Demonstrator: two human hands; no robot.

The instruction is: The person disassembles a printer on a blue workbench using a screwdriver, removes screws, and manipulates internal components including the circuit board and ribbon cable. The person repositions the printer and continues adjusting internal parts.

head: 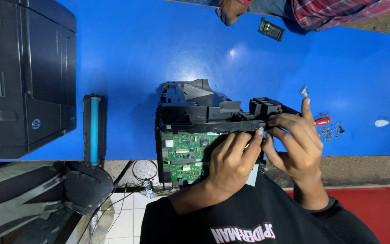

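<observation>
Both your left hand (233,160) and right hand (296,142) pinch a small part at the top edge of an opened printer chassis (199,122). Its shell holds a green circuit board (183,156), standing at the blue desk's (159,45) near edge.

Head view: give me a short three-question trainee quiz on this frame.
1. True or false: both hands are on the opened printer chassis.
2. What lies left of the chassis on the blue table? A) a toner cartridge with a cyan roller B) a hammer C) a coffee mug
3. What colour is the exposed circuit board?

Key:
1. True: the left hand and right hand meet at the chassis's black upper edge.
2. A, the toner cartridge.
3. Green.
</observation>
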